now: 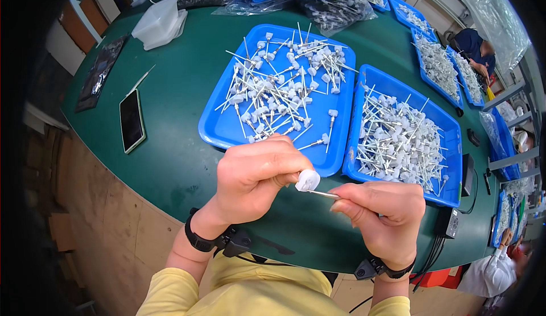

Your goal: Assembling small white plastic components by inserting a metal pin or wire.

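My left hand (259,174) is closed, pinching a small round white plastic cap (307,180) between thumb and fingers. Opposite it, my right hand (387,211) grips a thin metal rod (324,193) between thumb and forefinger. The rod's far end meets the cap's lower edge; I cannot tell whether the two are joined. Just beyond my hands lies a blue tray (318,161) with loosely scattered white-capped metal pins (273,91). To its right, a second blue tray (456,145) holds a denser heap of similar pins (401,137).
A phone (132,121), a thin pointed stick (140,79) and a dark plastic bag (101,74) lie on the green table (176,88) at left. White plastic containers (162,23) stand behind. Further pin-filled trays (438,68) line the far right, where a person (475,48) sits.
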`<state>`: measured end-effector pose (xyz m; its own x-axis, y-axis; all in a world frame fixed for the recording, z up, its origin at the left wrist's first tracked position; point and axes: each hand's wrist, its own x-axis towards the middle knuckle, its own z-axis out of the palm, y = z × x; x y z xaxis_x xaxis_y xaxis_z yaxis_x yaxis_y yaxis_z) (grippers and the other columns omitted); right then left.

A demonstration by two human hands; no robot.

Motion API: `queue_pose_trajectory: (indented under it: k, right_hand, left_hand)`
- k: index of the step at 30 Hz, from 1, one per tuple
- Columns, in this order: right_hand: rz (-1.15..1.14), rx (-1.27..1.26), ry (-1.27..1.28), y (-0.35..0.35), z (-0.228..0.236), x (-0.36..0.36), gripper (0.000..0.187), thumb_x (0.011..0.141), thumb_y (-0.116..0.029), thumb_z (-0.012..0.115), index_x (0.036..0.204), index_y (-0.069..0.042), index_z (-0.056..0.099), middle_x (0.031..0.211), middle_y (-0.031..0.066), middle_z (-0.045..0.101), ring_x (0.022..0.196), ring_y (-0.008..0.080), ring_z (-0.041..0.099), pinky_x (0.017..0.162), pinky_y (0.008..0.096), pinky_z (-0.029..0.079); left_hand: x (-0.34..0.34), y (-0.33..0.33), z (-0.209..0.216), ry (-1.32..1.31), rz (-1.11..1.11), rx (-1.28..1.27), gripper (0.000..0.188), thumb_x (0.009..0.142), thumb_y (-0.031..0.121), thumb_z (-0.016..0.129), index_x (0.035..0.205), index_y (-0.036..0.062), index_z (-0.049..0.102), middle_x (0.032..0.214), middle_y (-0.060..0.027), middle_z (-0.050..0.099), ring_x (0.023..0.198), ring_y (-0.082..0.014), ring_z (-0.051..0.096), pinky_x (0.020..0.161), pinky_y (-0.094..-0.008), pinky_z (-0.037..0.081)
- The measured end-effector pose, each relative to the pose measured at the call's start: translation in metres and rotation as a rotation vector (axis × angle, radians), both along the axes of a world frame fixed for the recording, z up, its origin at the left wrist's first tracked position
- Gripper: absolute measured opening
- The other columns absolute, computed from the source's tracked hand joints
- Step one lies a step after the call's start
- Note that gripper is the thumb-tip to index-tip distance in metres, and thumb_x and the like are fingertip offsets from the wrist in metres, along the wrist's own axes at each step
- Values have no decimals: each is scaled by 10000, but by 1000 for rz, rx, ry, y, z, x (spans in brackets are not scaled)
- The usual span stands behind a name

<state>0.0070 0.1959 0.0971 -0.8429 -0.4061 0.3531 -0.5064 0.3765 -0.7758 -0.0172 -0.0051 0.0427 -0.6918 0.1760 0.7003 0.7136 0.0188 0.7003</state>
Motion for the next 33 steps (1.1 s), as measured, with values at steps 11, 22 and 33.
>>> queue_pose_trajectory:
  k: [11, 22, 33]
  right_hand:
    - [-145, 654, 1059, -11, -5, 6, 181, 748, -10, 570, 876, 55, 682, 747, 108, 651, 605, 144, 589, 468, 207, 362]
    - [-160, 710, 1102, -13, 0, 10, 164, 787, -25, 593, 902, 33, 695, 770, 102, 668, 626, 134, 602, 480, 198, 373]
    - [-279, 374, 906, 9, 23, 21, 216, 749, 17, 686, 962, 47, 667, 752, 114, 655, 575, 185, 612, 458, 247, 424]
  left_hand:
    - [11, 3, 1, -751, -317, 392, 184, 889, 110, 627, 864, -72, 645, 723, -93, 603, 603, -110, 510, 519, -232, 396]
    - [10, 1, -2, -653, -282, 461, 154, 904, 77, 592, 876, -66, 641, 732, -85, 601, 622, -113, 524, 537, -227, 392]
    - [-2, 2, -1, -245, -171, 112, 110, 803, -46, 648, 908, -39, 681, 799, -103, 663, 707, -173, 618, 635, -271, 495]
